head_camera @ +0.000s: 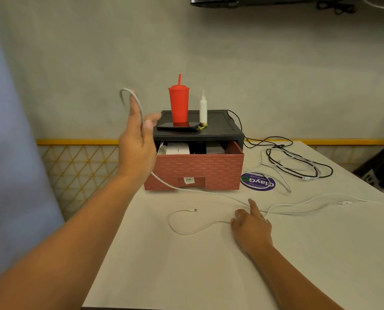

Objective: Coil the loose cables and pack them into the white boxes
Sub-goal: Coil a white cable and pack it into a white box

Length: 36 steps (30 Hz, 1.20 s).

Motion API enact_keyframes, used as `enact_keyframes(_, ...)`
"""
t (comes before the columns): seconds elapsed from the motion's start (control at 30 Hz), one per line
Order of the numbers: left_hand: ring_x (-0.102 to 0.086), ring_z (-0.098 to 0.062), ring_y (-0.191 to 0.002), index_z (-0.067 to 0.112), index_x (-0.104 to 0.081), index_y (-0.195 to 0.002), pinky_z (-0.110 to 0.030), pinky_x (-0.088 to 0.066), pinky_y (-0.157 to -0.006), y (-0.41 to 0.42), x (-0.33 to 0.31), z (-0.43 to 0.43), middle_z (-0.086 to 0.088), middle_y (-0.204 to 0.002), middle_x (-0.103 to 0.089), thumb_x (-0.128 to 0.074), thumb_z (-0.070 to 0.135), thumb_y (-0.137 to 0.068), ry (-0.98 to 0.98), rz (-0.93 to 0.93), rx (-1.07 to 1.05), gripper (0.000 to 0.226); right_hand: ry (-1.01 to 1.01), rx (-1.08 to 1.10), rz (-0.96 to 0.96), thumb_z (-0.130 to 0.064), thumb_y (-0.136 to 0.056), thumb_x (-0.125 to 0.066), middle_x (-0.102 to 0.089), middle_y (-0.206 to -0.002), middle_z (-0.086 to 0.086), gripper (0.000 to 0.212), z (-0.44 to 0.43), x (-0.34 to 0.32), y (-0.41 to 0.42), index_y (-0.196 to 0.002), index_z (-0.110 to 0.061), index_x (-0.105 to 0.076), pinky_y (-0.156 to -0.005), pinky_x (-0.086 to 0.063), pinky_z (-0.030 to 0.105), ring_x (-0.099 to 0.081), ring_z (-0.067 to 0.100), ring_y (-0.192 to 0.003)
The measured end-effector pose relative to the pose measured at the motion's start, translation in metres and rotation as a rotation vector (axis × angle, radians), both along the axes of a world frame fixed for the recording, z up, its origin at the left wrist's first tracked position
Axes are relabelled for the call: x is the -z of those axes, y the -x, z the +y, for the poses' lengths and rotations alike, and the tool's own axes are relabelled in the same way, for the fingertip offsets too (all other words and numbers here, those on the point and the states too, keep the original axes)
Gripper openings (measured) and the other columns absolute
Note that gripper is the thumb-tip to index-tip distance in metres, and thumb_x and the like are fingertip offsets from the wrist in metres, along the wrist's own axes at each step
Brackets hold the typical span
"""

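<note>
- Grey plaster wall and a beige tabletop [186, 265] frame the job on my remote feed, with a yellow-trimmed lattice panel [79, 171] low at the left.
- Left hand [137, 139] is raised beside the table, fingers nearly straight and thumb spread. One loop of the thin white charging cable [139, 105] hangs round those fingers, carried rather than clenched.
- From there the cable drops across the front of a brick-patterned red drawer [197, 171], pulled open under a black plastic top [220, 130]. Flat white boxes [177, 149] show inside.
- On that top stand a red plastic tumbler with a straw [179, 104] and a white squeeze bottle [203, 108], with a black phone [177, 127] lying in front of them.
- Right hand [251, 224] lies on the table over the same cable, index finger stretched and the others curled. I cannot tell whether it pinches the cord. The cable's plug end [195, 210] lies free to its left.
- Further right sit a round purple sticker [258, 181] and a tangle of black and white cords [298, 162], well apart from both hands.
- My worry: straight fingers could let the loop slide off during the next turn, and the run crossing the drawer could catch its corner or whip toward the tumbler.
</note>
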State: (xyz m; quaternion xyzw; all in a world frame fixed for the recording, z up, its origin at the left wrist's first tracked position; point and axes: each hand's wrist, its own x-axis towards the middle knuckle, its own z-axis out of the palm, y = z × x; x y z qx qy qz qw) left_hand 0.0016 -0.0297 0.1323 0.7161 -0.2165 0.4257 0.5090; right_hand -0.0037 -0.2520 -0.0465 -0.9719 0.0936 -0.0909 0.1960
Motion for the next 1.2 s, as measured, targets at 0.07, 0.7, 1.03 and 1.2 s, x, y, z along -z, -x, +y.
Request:
enact_keyframes(0.07,-0.060,-0.009,-0.108,0.024,-0.002,-0.148,-0.010,-0.045,-0.085,0.003,0.003,-0.005,0.037,-0.104,-0.057,-0.031,0.012,-0.102,0.011,0.072,0.075,0.057,-0.045,-0.028,-0.060,-0.034,-0.094,-0.043,-0.011,-0.156,0.000,0.035,0.003,-0.009,-0.002,-0.128,-0.027,-0.052,-0.113,-0.019,0.039,-0.023,0.024,-0.140)
enact_keyframes(0.7,-0.064,-0.003,-0.077,0.024,-0.031,-0.141,-0.019,-0.050,-0.081,0.035,-0.034,0.000,0.004,-0.089,-0.066,-0.032,0.010,-0.102,0.204,0.125,0.297,0.042,-0.386,-0.095,-0.451,0.013,-0.086,-0.041,-0.058,-0.121,0.008,0.056,0.004,-0.170,-0.049,-0.132,-0.019,-0.052,-0.079,-0.045,0.027,-0.057,0.023,-0.099)
enact_keyframes(1.03,-0.062,-0.002,-0.061,0.021,-0.049,-0.121,-0.015,-0.054,-0.066,0.022,0.008,0.011,-0.001,-0.080,-0.062,-0.030,0.011,-0.102,0.402,0.442,0.308,0.029,-0.771,0.104,-0.948,0.007,-0.086,-0.043,-0.059,-0.091,-0.002,0.044,-0.069,-0.260,-0.050,-0.115,-0.019,-0.064,-0.083,-0.047,0.017,-0.056,0.009,-0.083)
enact_keyframes(1.2,-0.060,-0.005,-0.060,0.024,-0.054,-0.112,-0.022,-0.050,-0.069,0.020,0.027,0.015,0.001,-0.076,-0.061,-0.030,0.011,-0.102,0.413,0.553,0.278,0.030,-0.739,0.101,-1.130,0.010,-0.076,-0.033,-0.055,-0.081,-0.004,0.047,-0.083,-0.269,-0.038,-0.100,-0.009,-0.069,-0.071,-0.039,0.010,-0.049,0.003,-0.072)
